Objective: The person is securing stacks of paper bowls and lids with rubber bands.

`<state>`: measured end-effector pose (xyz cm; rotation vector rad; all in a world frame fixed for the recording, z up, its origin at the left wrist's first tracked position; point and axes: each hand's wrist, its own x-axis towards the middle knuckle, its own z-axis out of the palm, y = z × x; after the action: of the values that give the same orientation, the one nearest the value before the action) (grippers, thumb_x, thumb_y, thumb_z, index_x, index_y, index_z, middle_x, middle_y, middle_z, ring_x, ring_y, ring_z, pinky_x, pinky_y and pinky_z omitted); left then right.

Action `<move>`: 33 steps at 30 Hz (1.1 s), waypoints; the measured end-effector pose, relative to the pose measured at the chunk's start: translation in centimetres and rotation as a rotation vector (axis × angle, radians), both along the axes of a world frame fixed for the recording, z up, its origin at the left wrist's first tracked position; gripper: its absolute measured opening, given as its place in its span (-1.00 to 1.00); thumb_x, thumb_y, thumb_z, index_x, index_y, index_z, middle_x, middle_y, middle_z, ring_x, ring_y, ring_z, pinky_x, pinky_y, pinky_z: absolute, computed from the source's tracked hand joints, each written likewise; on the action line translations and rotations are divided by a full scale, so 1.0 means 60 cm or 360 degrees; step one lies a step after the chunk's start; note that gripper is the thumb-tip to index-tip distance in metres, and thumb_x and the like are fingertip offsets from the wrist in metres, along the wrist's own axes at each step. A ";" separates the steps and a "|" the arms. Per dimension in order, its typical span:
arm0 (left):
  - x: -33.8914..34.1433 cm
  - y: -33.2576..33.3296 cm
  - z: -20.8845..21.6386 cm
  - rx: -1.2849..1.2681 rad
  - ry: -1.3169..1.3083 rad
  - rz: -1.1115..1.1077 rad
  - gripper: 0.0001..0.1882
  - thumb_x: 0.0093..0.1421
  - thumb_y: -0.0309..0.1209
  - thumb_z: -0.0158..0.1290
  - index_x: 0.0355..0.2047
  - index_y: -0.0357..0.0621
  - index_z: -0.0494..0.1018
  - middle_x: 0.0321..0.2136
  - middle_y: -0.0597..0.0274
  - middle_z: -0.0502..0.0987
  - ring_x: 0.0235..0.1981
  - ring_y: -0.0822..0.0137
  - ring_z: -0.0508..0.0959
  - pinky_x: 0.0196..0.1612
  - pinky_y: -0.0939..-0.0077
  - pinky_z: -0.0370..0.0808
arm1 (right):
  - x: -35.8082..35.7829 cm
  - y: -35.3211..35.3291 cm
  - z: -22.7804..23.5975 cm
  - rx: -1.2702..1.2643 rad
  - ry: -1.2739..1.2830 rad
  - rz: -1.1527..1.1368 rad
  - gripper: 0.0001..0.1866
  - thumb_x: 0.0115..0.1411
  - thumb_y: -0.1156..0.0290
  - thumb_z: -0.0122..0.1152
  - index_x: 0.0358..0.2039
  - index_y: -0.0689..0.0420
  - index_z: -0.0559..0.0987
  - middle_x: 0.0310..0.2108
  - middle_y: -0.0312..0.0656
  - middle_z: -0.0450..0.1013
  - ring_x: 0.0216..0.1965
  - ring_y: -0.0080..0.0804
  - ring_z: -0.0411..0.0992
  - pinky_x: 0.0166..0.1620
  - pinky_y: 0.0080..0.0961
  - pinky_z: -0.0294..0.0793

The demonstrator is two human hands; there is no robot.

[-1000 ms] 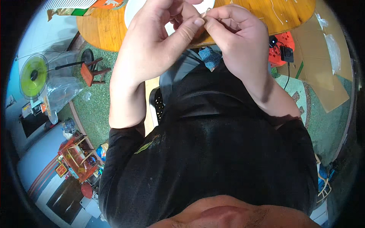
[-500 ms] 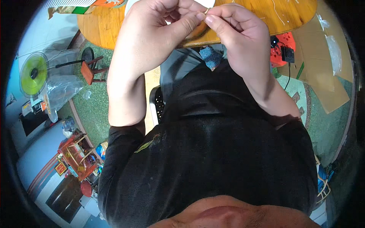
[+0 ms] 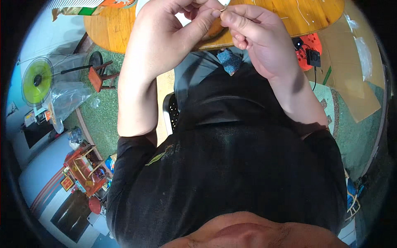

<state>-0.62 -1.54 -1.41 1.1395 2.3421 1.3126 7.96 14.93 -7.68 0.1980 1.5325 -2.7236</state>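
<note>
Over the near edge of the wooden table (image 3: 108, 31), my two hands meet at the fingertips. A small, thin, yellowish strand (image 3: 223, 8) shows between them; its exact kind is too small to make out. My left hand (image 3: 178, 35) pinches it between thumb and fingers. From the other side my right hand (image 3: 260, 33) has thumb and forefinger closed on it, the other fingers curled in. Behind my left hand lies something white (image 3: 182, 18), mostly covered by the hand.
Thin pale strands (image 3: 303, 14) lie on the table's right part. A green and gold packet (image 3: 78, 12) is at the far left. To the left stand a green fan (image 3: 37, 80) and a small red-brown stool (image 3: 95, 78). Flattened cardboard (image 3: 351, 82) and a red plastic stool (image 3: 308, 51) are at right.
My right hand has turned a little and its lower fingers now show curled beneath the thumb. The fingertips still meet at nearly the same place; my left hand has hardly moved.
</note>
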 end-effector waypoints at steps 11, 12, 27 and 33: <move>0.009 -0.007 0.034 -0.0183 0.0048 -0.0046 -0.82 0.10 -0.66 0.21 -0.26 -0.26 0.55 -0.44 0.30 0.54 -0.37 0.47 0.50 -0.25 0.55 0.46 | -0.002 -0.015 0.012 -0.0231 -0.0116 0.0009 -0.82 0.44 0.37 0.14 -0.16 0.22 0.60 -0.45 -0.40 0.44 -0.54 -0.72 0.26 -0.44 -0.75 0.26; 0.009 -0.005 0.032 -0.0182 0.0047 -0.0047 -0.82 0.10 -0.66 0.21 -0.26 -0.26 0.55 -0.44 0.30 0.54 -0.37 0.47 0.50 -0.25 0.55 0.46 | -0.001 -0.014 0.011 -0.0145 -0.0074 -0.0014 -0.84 0.45 0.39 0.12 -0.18 0.20 0.59 -0.45 -0.41 0.43 -0.54 -0.73 0.26 -0.44 -0.75 0.26; -0.006 -0.006 0.012 0.0207 -0.0661 0.0073 -0.94 0.33 -0.68 0.10 -0.28 -0.35 0.56 -0.39 0.30 0.63 -0.35 0.57 0.58 -0.25 0.67 0.54 | 0.003 -0.018 0.039 0.1368 0.0778 -0.0641 -0.87 0.10 0.68 0.33 -0.43 0.23 0.53 -0.50 -0.29 0.38 -0.57 -0.63 0.28 -0.49 -0.61 0.24; 0.008 0.003 0.022 0.0161 -0.0669 0.0148 -0.94 0.32 -0.66 0.13 -0.26 -0.35 0.60 -0.43 0.32 0.63 -0.36 0.56 0.58 -0.27 0.66 0.53 | 0.000 -0.015 0.043 0.1716 0.0786 -0.0824 -0.86 -0.01 0.68 0.37 -0.47 0.24 0.55 -0.50 -0.20 0.41 -0.62 -0.49 0.34 -0.53 -0.54 0.29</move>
<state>-0.13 -1.38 -0.12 0.6980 2.0587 1.5426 7.97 14.03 -5.11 -0.1199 3.3484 -1.9102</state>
